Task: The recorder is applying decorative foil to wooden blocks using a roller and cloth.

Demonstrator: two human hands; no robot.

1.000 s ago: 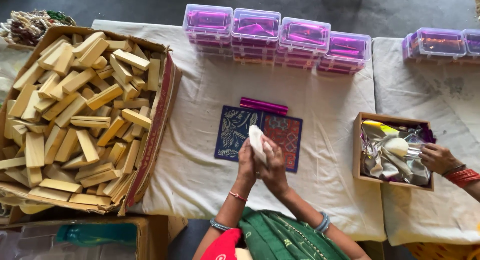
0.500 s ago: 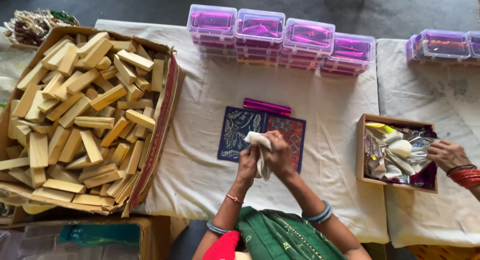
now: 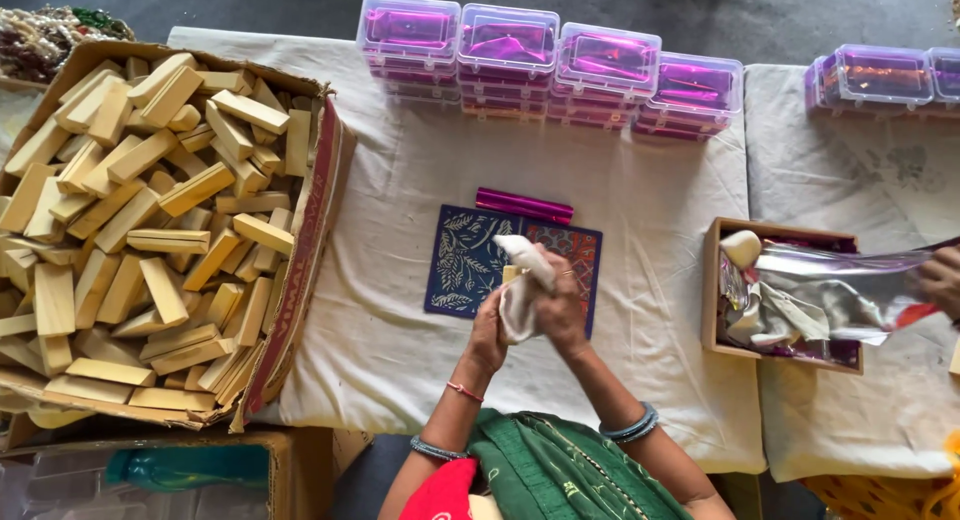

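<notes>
Low in the middle of the frame, both hands meet over the cloth-covered worktop [image 3: 400, 310]. The left hand [image 3: 490, 330] and the right hand [image 3: 558, 305] are closed together around a white cloth [image 3: 520, 280], which is bunched about a small pale wooden block [image 3: 512, 273]; only a corner of the block shows between the folds. Holding it off the surface this way probably lets the cloth be worked around every side at once.

Just beyond the hands lies a flat dark blue printed mat with a red patterned half [image 3: 460, 260], placed square in front of the person, likely as a work spot. A shiny magenta foil strip [image 3: 523, 205] lies along its far edge.

At the left, within easy reach, a large open cardboard box [image 3: 315, 210] is heaped with pale wooden blocks [image 3: 150, 210]. At the right, a small brown cardboard box [image 3: 712, 280] holds silvery wrappers and white cloths, and another person's hand [image 3: 940, 280] at the right edge pulls at a silver foil sheet [image 3: 850, 270].

Along the top edge, stacked clear plastic cases with purple foil inside [image 3: 550, 60] stand in a row.

Compared with half a second ago, the cloth has bunched tighter and risen to a peak above the fingers, and the co-worker's hand has drawn further right, stretching the foil out of the small box.
</notes>
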